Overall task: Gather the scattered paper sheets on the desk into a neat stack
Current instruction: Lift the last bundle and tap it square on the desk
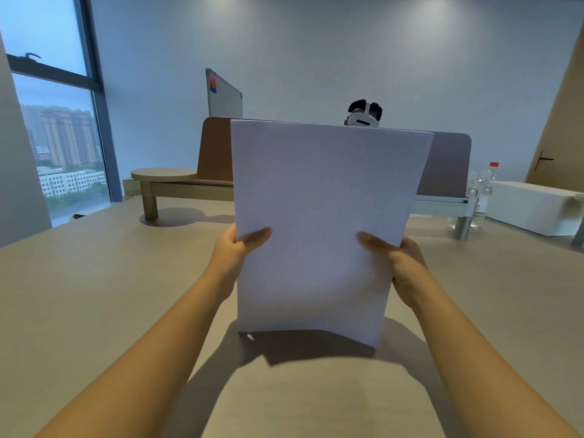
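Your left hand (235,248) and right hand (401,259) each pinched a side edge of the sheets (319,222), thumbs on the near face, holding them upright with the bottom edge at the desk (94,279), before the divider (445,165).

I see a grey wall (316,42), window (47,121) on the left, beige surface (79,295), brown divider (216,150), wooden door (559,137) on the right.

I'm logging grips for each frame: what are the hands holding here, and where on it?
Both hands hold the paper stack upright: the left hand grips its left edge, the right hand its right edge, thumbs on the front.
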The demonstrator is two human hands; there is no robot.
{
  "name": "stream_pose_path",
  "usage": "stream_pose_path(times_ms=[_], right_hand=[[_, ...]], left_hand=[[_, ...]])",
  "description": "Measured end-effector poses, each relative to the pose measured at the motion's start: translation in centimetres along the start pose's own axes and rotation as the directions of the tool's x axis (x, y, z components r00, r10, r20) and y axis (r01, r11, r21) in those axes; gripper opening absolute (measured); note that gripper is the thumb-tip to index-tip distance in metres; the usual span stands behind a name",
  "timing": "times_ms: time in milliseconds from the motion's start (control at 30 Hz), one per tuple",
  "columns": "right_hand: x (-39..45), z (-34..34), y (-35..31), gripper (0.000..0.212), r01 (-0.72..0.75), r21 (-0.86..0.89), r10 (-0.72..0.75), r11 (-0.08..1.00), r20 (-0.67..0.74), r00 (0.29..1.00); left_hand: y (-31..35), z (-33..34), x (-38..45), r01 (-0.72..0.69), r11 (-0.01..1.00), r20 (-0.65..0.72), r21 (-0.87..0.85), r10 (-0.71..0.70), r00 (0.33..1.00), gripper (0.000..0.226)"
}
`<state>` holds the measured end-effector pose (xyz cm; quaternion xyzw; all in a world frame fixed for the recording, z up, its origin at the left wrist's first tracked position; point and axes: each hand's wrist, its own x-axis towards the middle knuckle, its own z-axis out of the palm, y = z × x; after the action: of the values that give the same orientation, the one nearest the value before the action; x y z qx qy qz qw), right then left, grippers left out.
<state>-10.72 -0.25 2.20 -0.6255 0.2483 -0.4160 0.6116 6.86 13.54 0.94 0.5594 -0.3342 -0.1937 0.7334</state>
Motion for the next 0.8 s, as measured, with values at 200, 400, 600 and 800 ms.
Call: stream_pose_path(times_ms=[200, 400, 600, 800], right_hand=[[-0.2, 0.8, 1.1, 0.023, 0.137, -0.041, -0.141, 0.99, -0.112, 0.984], [0.0, 1.2, 1.6, 0.018, 0.206, -0.082, -0.218, 0.975, -0.176, 0.96], [0.2, 0.7, 1.3, 0.011, 0.054, 0.111, -0.041, 0.992, -0.115, 0.993], [0.0, 1.1, 1.3, 0.018, 0.136, 0.047, -0.125, 0.99, -0.175, 0.977]], left_hand=[[-1.3, 0.6, -0.1, -0.125, 0.992, -0.096, 0.001, 0.124, 0.988, 0.025], [-1.3, 1.3, -0.3, -0.191, 0.978, -0.095, 0.079, 0.198, 0.976, 0.024], [-0.9, 0.6, 0.2, -0.093, 0.994, -0.04, -0.055, 0.091, 0.995, 0.024], [-0.9, 1.0, -0.5, -0.134, 0.99, -0.134, -0.035, 0.128, 0.983, 0.017]])
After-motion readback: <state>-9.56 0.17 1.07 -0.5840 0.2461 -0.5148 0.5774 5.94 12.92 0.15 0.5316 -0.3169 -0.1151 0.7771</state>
